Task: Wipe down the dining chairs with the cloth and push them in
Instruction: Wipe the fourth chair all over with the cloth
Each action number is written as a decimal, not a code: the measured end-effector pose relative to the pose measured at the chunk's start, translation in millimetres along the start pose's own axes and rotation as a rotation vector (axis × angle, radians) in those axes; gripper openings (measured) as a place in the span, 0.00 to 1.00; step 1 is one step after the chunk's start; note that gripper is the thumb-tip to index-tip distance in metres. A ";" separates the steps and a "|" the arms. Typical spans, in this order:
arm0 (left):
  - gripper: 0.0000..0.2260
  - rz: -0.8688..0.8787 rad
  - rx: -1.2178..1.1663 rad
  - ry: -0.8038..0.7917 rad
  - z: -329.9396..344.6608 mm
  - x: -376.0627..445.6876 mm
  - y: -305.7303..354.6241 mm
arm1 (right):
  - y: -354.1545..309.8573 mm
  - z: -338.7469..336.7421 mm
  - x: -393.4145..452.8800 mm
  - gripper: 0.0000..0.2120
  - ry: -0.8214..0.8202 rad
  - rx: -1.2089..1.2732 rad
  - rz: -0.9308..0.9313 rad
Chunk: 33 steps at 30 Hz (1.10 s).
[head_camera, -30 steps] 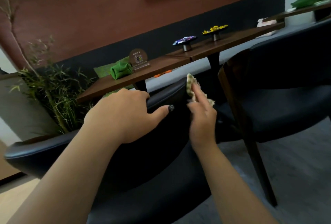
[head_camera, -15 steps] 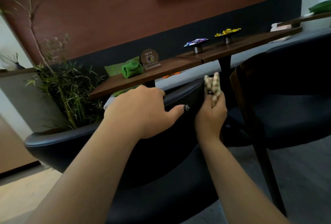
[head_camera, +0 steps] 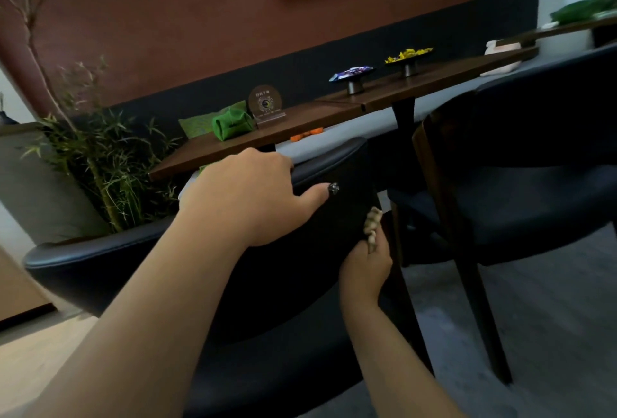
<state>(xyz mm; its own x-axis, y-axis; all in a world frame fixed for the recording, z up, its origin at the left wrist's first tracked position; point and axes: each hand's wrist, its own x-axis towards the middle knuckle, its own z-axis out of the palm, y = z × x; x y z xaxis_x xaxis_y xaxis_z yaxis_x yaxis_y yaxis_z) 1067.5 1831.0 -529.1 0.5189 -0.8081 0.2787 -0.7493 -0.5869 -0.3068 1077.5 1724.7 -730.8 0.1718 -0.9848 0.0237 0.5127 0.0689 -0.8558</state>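
Left hand (head_camera: 247,197) curled over chair (head_camera: 100,250) top rail, steadying; right hand (head_camera: 365,267) pinching bunched cloth (head_camera: 372,225) against the chair back's right edge, below the counter (head_camera: 300,120); second chair (head_camera: 534,190) waiting at right. Best to flatten cloth, press firmly, run full edge downward. Half a second earlier, cloth sat higher, near the rail; now lower.

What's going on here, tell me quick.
A person is wiping a dark dining chair. The left hand grips the top of its backrest, while the right hand holds a bunched cloth against the backrest's side edge, low down. A second chair stands to the right. Both chairs sit back from the wooden table, not yet pushed in.
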 end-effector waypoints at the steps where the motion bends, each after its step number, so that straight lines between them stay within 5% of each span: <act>1: 0.26 0.001 0.002 0.008 0.5 0.1 0.0 | -9.9 2.8 -1.9 0.22 0.003 0.005 -0.037; 10: 0.26 -0.031 -0.148 0.053 4.1 0.5 -5.5 | -67.5 28.5 -23.1 0.21 -0.054 -0.128 -0.769; 13: 0.25 -0.024 -0.133 0.042 2.9 1.1 -4.1 | -30.9 15.4 -26.9 0.21 -0.019 -0.138 -0.713; 17: 0.26 -0.028 -0.088 0.073 2.2 -1.2 -2.8 | -12.5 4.9 -33.4 0.22 -0.019 -0.057 -0.358; 19: 0.26 -0.023 -0.025 0.173 2.7 -7.5 -2.1 | -28.7 -0.3 -22.9 0.22 -0.083 -0.060 -0.389; 25: 0.29 -0.059 0.030 0.411 11.8 -36.5 -19.3 | -89.9 14.6 -4.4 0.20 -0.321 -0.147 -1.077; 33: 0.24 -0.135 0.046 0.838 57.1 -67.8 -42.2 | -37.6 -7.7 25.6 0.22 -0.621 -0.362 -1.786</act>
<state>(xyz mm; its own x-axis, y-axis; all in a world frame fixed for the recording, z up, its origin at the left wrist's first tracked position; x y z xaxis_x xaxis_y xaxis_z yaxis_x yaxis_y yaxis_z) 1087.4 1907.7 -587.0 0.1129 -0.4381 0.8918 -0.6759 -0.6918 -0.2543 1056.1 1695.6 -701.9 -0.0033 0.3266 0.9452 0.2483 -0.9153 0.3171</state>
